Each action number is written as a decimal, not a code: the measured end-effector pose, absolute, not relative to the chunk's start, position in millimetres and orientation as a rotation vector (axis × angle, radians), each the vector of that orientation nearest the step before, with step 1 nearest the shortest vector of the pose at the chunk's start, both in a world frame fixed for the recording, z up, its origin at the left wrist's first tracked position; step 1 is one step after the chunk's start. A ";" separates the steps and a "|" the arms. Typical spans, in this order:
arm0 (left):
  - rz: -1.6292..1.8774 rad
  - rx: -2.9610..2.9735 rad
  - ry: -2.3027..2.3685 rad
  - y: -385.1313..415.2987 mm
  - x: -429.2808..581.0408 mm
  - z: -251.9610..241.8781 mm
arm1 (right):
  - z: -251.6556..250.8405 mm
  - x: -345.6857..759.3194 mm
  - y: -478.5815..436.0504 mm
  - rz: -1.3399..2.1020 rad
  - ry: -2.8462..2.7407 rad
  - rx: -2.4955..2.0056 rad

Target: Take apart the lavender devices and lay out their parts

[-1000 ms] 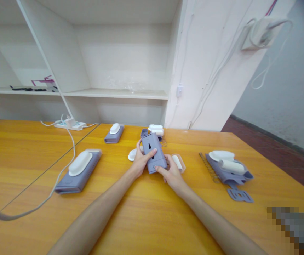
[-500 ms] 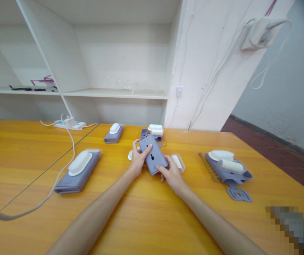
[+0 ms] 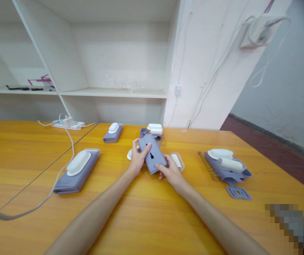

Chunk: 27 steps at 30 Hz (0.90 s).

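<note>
A purple-grey plastic case (image 3: 153,159) with dark cutouts in its face is held tilted above the table between both hands. My left hand (image 3: 138,156) grips its upper left side, thumb lying across the face. At the lower right end, my right hand (image 3: 170,170) holds it with the thumb pressed on the face near the edge. Behind my left hand a white oval piece (image 3: 129,154) shows only in part. Just past my right hand lies a clear-edged tray with a white roller (image 3: 176,160), partly covered by the fingers.
Assembled purple-grey cases with white oval tops stand at left (image 3: 77,170) and back left (image 3: 113,132). Case parts with a white roller (image 3: 230,165), a spring (image 3: 207,165) and a flat slotted plate (image 3: 238,193) lie at right. A cable (image 3: 61,170) crosses the left side from a power strip (image 3: 68,124).
The view has shifted very slightly. Both hands keep their hold on the purple-grey case, which stays nearly in place.
</note>
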<state>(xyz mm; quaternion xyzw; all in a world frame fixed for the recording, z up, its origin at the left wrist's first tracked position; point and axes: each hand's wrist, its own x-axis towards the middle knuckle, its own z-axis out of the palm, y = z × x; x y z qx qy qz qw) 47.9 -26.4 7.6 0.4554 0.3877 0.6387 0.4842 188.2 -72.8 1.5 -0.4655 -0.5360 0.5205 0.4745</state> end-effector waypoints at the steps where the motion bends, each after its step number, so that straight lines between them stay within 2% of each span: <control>1: 1.555 1.107 0.949 -26.7 47.9 7.9 | 1.7 188.6 -72.9 1.280 -1.312 -1.135; 16: 1.565 1.100 0.968 -26.0 48.7 7.5 | 3.2 188.4 -73.2 1.262 -1.304 -1.133; 27: 1.558 1.098 0.977 -25.8 47.8 6.5 | 1.8 186.3 -72.8 1.095 -1.314 -1.140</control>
